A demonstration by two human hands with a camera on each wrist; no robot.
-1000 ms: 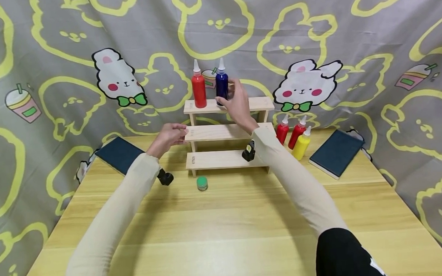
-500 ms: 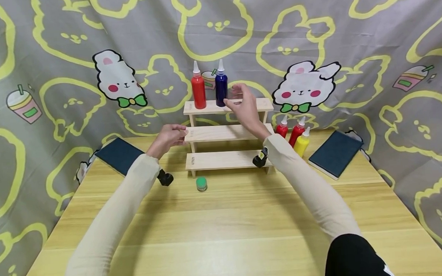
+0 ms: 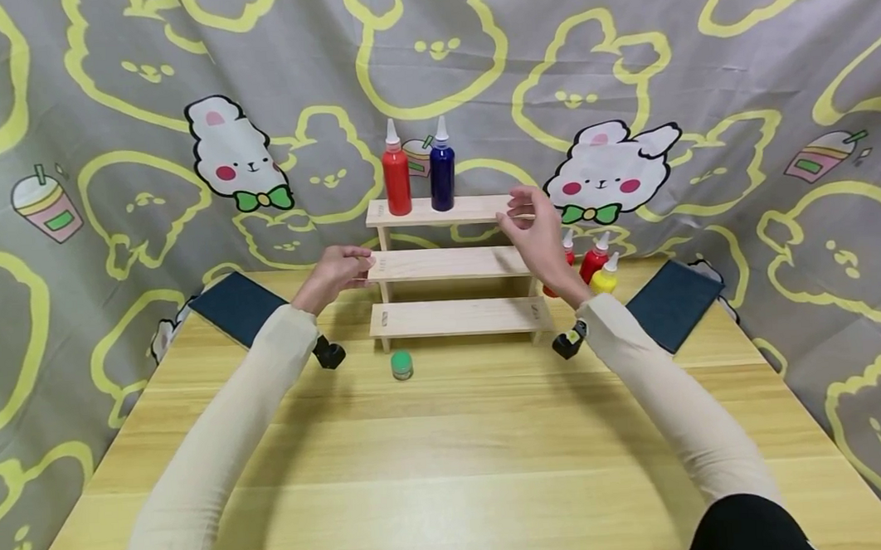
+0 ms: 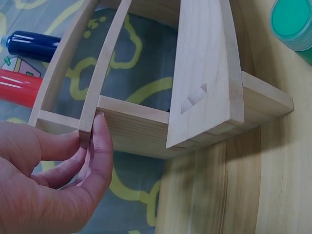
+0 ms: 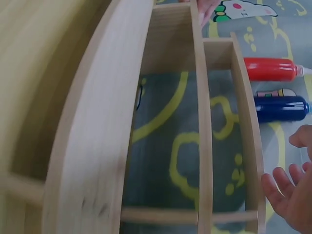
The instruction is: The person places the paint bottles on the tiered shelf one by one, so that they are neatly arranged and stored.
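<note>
Leftward of loosely spread right hand, blue bottle, with middle shelf in pinched left hand.

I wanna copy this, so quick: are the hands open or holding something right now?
Left hand: closed, pinching the left end of the middle shelf.
Right hand: open, holding nothing, near the right end of the top shelf.

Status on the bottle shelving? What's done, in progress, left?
Done: one red bottle and one blue bottle stand upright on the top tier.

In hand: left hand grips the middle tier's left end; right hand holds nothing, near the top tier's right end.

Left, probably: two red bottles and a yellow bottle right of the rack.
</note>
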